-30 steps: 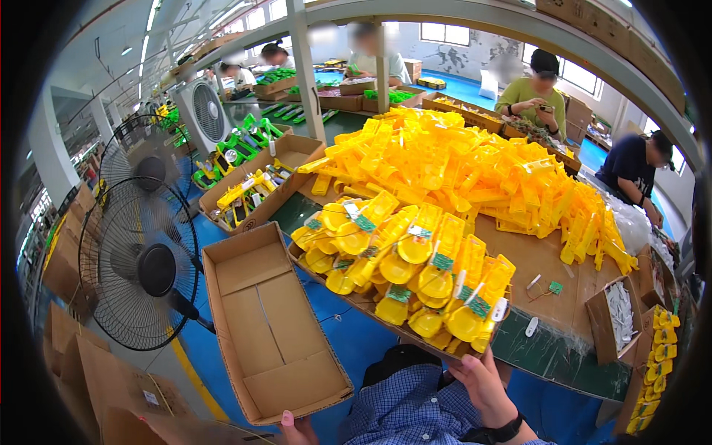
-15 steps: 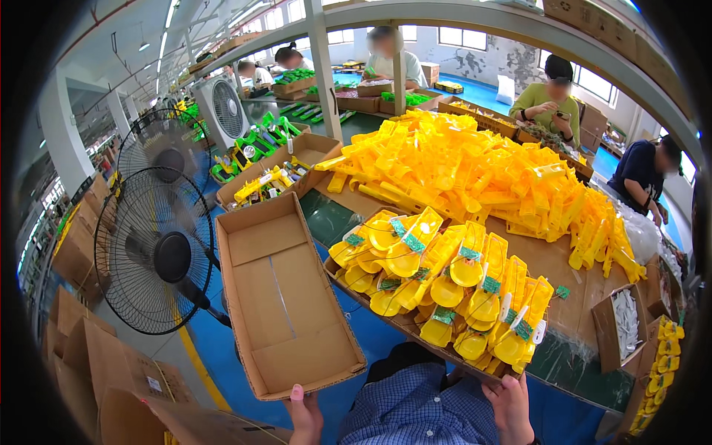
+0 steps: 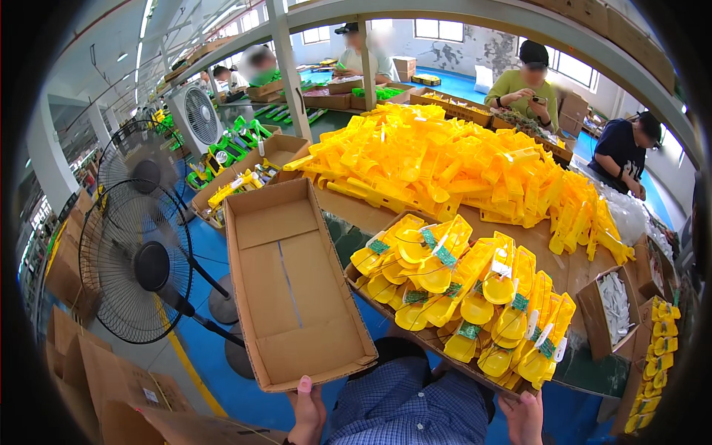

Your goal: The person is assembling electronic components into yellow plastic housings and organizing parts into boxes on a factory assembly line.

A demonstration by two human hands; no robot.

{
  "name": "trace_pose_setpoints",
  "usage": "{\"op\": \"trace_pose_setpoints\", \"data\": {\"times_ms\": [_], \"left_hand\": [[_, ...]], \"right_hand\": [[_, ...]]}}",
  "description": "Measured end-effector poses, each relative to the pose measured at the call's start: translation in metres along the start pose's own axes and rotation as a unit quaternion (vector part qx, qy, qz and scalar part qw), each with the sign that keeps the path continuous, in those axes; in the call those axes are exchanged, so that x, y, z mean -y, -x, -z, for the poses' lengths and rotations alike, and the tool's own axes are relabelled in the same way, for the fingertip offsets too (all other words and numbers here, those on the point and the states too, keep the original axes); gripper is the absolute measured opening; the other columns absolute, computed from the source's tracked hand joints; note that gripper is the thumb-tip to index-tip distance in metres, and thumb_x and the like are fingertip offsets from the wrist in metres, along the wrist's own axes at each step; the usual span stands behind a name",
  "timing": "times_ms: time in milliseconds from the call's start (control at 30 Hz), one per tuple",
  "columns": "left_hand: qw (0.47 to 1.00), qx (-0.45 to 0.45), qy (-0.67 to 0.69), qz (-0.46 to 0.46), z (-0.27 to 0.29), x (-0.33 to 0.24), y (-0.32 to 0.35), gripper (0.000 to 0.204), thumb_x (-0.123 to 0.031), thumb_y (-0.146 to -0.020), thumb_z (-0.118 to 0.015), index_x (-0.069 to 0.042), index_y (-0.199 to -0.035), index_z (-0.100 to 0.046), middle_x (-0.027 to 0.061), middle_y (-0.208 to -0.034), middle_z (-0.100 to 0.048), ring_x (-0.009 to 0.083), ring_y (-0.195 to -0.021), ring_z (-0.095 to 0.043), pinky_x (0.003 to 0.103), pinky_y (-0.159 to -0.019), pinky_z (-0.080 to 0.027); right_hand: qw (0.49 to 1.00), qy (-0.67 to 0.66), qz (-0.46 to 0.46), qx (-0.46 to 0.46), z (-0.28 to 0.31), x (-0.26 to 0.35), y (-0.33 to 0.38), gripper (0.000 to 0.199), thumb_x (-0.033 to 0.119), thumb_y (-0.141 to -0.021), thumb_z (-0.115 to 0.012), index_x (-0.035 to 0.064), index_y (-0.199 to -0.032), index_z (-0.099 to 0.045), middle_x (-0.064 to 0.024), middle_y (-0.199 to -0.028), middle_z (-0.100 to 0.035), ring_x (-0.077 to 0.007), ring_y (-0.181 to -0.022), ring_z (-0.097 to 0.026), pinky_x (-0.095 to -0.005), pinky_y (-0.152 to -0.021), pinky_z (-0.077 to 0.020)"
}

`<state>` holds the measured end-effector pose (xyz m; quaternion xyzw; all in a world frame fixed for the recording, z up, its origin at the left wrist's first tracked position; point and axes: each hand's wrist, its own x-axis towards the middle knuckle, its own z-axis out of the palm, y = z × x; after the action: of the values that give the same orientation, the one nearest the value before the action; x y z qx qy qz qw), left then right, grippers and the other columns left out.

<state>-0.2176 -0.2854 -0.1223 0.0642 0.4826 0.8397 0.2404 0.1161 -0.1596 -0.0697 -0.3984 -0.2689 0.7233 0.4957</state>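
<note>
My left hand grips the near end of a long, shallow cardboard box, thumb over the rim; bare cardboard shows inside it. With my right hand I hold the near right corner of a cardboard tray. Heaped in that tray are yellow plastic housings with rounded cup-like ends, small green circuit boards and white pieces on them. The tray tilts toward me at the table's near edge. Both hands' fingers are partly hidden under the cardboard.
A large pile of yellow plastic parts covers the table beyond. Standing fans are at the left, beside boxes of green and yellow parts. A box of white pieces stands right. Several people work across the table.
Both the cardboard box and the loaded tray have shifted slightly right in view, still in my hands. The table, fans and surroundings have slid left as the view moved.
</note>
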Motion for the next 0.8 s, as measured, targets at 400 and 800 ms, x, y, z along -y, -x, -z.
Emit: {"op": "trace_pose_setpoints", "data": {"times_ms": [400, 800], "left_hand": [[0.996, -0.003, 0.075, 0.055, -0.082, 0.012, -0.022, 0.072, -0.037, -0.076, -0.065, -0.008, -0.129, -0.026, 0.0091, -0.127, -0.029, 0.0231, -0.119, -0.031, 0.044, -0.101, -0.028], [0.989, 0.128, -0.029, 0.067, -0.037, 0.026, -0.043, 0.076, -0.047, -0.073, -0.065, -0.010, -0.128, -0.025, 0.0098, -0.131, -0.029, 0.0281, -0.124, -0.027, 0.051, -0.101, -0.026]], "right_hand": [[1.000, 0.011, 0.017, -0.002, 0.019, 0.035, 0.006, 0.053, 0.018, -0.082, -0.057, 0.0105, -0.128, -0.033, -0.0095, -0.109, -0.056, -0.0231, -0.096, -0.057, -0.0389, -0.086, -0.0460], [1.000, 0.022, -0.001, -0.004, 0.039, 0.045, -0.002, 0.048, 0.018, -0.083, -0.056, 0.0105, -0.126, -0.036, -0.0094, -0.109, -0.057, -0.0221, -0.097, -0.057, -0.0386, -0.089, -0.0432]]}}
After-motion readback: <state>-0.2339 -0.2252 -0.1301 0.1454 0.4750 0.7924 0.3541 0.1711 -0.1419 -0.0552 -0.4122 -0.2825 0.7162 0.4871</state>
